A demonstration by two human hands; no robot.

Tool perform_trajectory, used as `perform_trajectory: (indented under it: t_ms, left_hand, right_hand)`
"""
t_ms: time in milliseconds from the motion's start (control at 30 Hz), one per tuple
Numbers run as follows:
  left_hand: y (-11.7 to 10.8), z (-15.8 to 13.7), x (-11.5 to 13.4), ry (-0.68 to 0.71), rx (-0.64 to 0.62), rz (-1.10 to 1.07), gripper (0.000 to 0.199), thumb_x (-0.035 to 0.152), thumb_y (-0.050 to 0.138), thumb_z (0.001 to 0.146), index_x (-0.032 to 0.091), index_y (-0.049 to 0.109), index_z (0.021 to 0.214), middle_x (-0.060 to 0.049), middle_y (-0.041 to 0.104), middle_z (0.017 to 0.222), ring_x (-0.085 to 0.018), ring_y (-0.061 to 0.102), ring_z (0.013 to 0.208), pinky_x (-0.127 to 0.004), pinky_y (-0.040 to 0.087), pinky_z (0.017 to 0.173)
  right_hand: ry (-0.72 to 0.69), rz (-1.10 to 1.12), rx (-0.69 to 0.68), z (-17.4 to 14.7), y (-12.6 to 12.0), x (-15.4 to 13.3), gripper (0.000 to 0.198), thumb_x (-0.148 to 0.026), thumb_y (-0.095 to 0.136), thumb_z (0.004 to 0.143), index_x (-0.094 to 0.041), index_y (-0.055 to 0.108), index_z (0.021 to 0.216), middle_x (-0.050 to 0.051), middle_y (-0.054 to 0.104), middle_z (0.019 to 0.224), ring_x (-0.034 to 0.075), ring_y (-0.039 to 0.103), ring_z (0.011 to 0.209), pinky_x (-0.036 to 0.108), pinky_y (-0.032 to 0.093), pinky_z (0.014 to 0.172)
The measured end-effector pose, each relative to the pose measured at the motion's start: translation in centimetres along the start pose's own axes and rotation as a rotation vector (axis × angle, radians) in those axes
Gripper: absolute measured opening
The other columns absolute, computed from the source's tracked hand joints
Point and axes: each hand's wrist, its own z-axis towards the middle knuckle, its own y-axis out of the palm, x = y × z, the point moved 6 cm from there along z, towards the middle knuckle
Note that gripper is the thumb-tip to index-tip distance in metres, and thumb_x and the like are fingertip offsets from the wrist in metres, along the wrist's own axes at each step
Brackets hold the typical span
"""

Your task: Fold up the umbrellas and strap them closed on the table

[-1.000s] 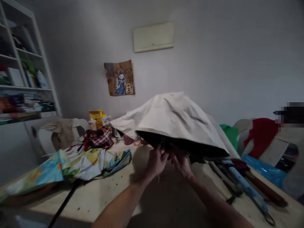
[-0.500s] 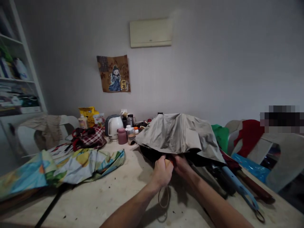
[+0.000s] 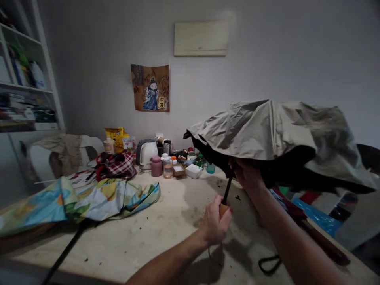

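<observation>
A half-spread umbrella point(image 3: 252, 136), pale grey outside and black inside, is held tilted above the table. My left hand point(image 3: 216, 221) is closed round its orange-brown handle, and a thin cord loop hangs below. Higher on the dark shaft, my right hand point(image 3: 247, 176) grips just under the canopy, its fingertips partly hidden by the black cloth. To the left lies another umbrella point(image 3: 101, 204) with a blue, green and yellow print, loosely folded, its dark shaft pointing toward the near edge.
Along the back of the table point(image 3: 166, 241) stand a kettle point(image 3: 148, 155), a pink jar point(image 3: 156, 167), small bottles and boxes. A plaid bag point(image 3: 120, 166) lies at the back left. On the right are a brown handle point(image 3: 329, 245) and a black strap loop point(image 3: 268, 267).
The grey umbrella has risen off the table and its canopy has spread wider to the right. My right hand has moved up the shaft, away from my left hand on the handle.
</observation>
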Motion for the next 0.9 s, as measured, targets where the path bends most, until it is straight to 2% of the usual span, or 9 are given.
perform_trajectory:
  t_ms: [67, 200, 267, 367, 433, 500, 633, 900]
  left_hand:
    - [-0.1, 0.4, 0.3, -0.005, -0.03, -0.147, 0.017, 0.033, 0.051, 0.087, 0.018, 0.049, 0.096, 0.007, 0.043, 0.056, -0.011, 0.042, 0.048, -0.023, 0.035, 0.05]
    - [-0.5, 1.3, 0.6, -0.021, -0.069, -0.395, 0.025, 0.043, 0.049, 0.09, 0.02, 0.043, 0.097, 0.01, 0.039, 0.053, -0.009, 0.035, 0.04, -0.021, 0.03, 0.042]
    - [-1.2, 1.6, 1.2, 0.01, -0.025, -0.352, 0.023, 0.042, 0.049, 0.09, 0.02, 0.043, 0.096, 0.01, 0.039, 0.054, -0.009, 0.036, 0.042, -0.021, 0.03, 0.043]
    - [-2.5, 2.1, 2.9, 0.087, 0.107, -0.118, 0.014, 0.032, 0.051, 0.088, 0.019, 0.047, 0.091, 0.007, 0.041, 0.056, -0.01, 0.04, 0.048, -0.023, 0.03, 0.049]
    - [-2.9, 2.4, 4.1, 0.108, 0.135, -0.024, 0.009, 0.028, 0.05, 0.087, 0.019, 0.046, 0.089, 0.008, 0.039, 0.054, -0.011, 0.039, 0.049, -0.023, 0.028, 0.051]
    - [-2.8, 2.7, 5.3, 0.12, 0.125, -0.011, 0.007, 0.026, 0.048, 0.087, 0.02, 0.044, 0.088, 0.008, 0.037, 0.053, -0.011, 0.038, 0.049, -0.024, 0.027, 0.051]
    - [-2.6, 2.8, 7.4, 0.156, 0.106, -0.04, 0.008, 0.027, 0.049, 0.087, 0.02, 0.046, 0.089, 0.009, 0.034, 0.053, -0.011, 0.039, 0.05, -0.023, 0.029, 0.053]
    - [-2.1, 1.5, 11.2, 0.149, 0.074, -0.053, 0.008, 0.028, 0.049, 0.089, 0.02, 0.047, 0.089, 0.009, 0.032, 0.053, -0.01, 0.033, 0.049, -0.023, 0.024, 0.05]
  right_hand:
    - [-0.009, 0.063, 0.069, 1.4, 1.1, -1.0, 0.021, -0.011, 0.076, 0.062, -0.02, 0.059, 0.072, -0.003, 0.063, 0.064, 0.012, 0.058, 0.058, 0.026, 0.051, 0.055]
    - [-0.024, 0.112, 0.111, 2.8, 4.2, -1.8, 0.027, -0.007, 0.072, 0.053, -0.018, 0.054, 0.068, -0.004, 0.061, 0.058, 0.012, 0.057, 0.051, 0.023, 0.048, 0.046]
    - [-0.058, 0.136, 0.13, 3.1, 5.7, -2.4, 0.029, -0.006, 0.071, 0.051, -0.018, 0.051, 0.068, -0.005, 0.06, 0.058, 0.011, 0.056, 0.05, 0.022, 0.047, 0.044]
    - [-0.134, 0.16, 0.156, 3.8, 7.7, -4.0, 0.033, -0.007, 0.072, 0.049, -0.019, 0.051, 0.072, -0.006, 0.06, 0.062, 0.011, 0.056, 0.048, 0.023, 0.046, 0.042]
    - [-0.183, 0.172, 0.176, 4.5, 8.5, -5.7, 0.035, -0.006, 0.072, 0.049, -0.019, 0.052, 0.075, -0.007, 0.061, 0.064, 0.011, 0.056, 0.047, 0.023, 0.046, 0.042]
    - [-0.223, 0.177, 0.18, 5.1, 9.0, -7.8, 0.035, -0.004, 0.07, 0.052, -0.02, 0.052, 0.077, -0.007, 0.06, 0.065, 0.011, 0.057, 0.048, 0.023, 0.046, 0.043]
    - [-0.23, 0.14, 0.128, 6.0, 9.4, -11.7, 0.022, -0.004, 0.063, 0.066, -0.019, 0.051, 0.075, -0.005, 0.056, 0.062, 0.01, 0.056, 0.05, 0.022, 0.043, 0.042]
    - [-0.178, 0.13, 0.079, 5.6, 9.7, -16.7, 0.018, -0.005, 0.051, 0.086, -0.019, 0.053, 0.073, -0.002, 0.055, 0.062, 0.009, 0.053, 0.054, 0.02, 0.044, 0.044]
